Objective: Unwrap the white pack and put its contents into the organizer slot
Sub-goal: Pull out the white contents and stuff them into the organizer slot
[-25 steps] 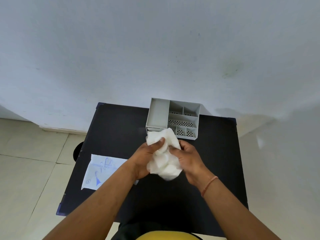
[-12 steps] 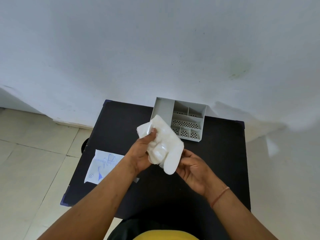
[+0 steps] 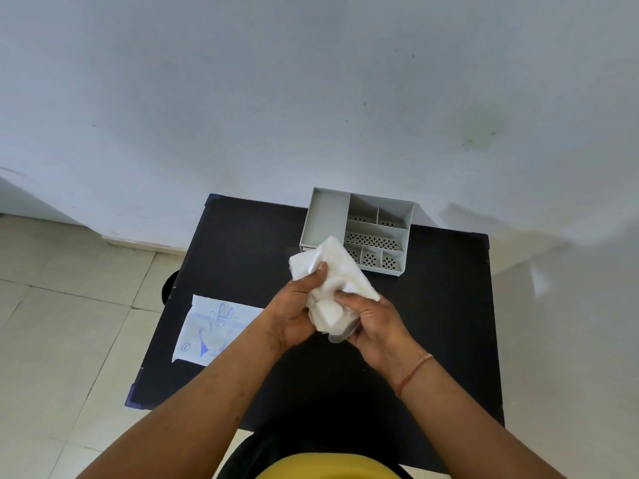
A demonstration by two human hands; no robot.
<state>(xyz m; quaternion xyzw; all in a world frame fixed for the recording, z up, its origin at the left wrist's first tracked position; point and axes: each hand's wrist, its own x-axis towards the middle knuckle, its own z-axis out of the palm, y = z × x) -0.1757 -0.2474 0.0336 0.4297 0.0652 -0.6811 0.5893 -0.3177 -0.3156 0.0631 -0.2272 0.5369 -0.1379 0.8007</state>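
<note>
Both hands hold the white pack (image 3: 332, 285) mid-air above the table (image 3: 449, 305), prob. to peel it open. Left hand (image 3: 297, 305) fingers closed w/ thumb pinning the top; right hand (image 3: 373, 323) fingers curled on the lower flap. Organizer (image 3: 325, 216) at 12 o'clock, slots empty; paper sheet (image 3: 214, 326) overhangs the 9 o'clock edge.

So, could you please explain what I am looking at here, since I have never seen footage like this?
There is no machine: a camera worn on a person's head looks down at their own bare arms. The left hand and right hand together grip a crumpled white pack above a black table. At the table's far edge stands a grey organizer with several empty slots. A flat printed paper wrapper lies on the left, overhanging the table's edge.
</note>
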